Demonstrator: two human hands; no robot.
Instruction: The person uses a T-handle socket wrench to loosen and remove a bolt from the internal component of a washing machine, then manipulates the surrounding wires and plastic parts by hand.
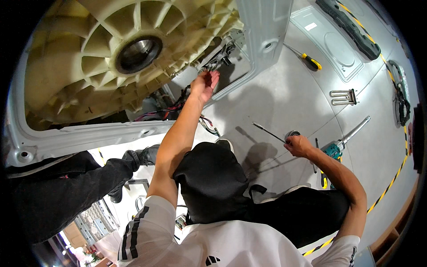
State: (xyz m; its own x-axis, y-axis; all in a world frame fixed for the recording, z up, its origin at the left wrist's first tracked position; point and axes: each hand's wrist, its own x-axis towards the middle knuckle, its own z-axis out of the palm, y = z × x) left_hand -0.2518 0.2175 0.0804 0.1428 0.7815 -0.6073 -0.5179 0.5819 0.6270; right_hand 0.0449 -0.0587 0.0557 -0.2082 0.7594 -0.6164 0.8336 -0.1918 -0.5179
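Note:
Within the open back of a washing machine, a large cream ribbed plastic tub (pixel 100 60) surrounds a dark-ringed metal hub (pixel 139 54). My left hand (pixel 205 86) reaches to the cabinet opening, just below a metal bracket-like part (pixel 222 55) beside the tub. Its fingers are apart and slightly curved; I see nothing held in them. Over the floor at the right, my right hand (pixel 299 146) is closed around a tool with a long thin shaft (pixel 269 132). The silver tip points up-left toward the machine, and the handle is hidden in my fist. A small round object (pixel 293 133) shows beside that hand.
Loose wires (pixel 209 127) hang from the cabinet's lower edge. On the floor lie a teal power tool (pixel 332 150), a heating element (pixel 343 97), a yellow-black screwdriver (pixel 312 62), a grey panel (pixel 331 42) and a cable coil (pixel 403 109). Another person's black-clad leg (pixel 84 184) extends at left.

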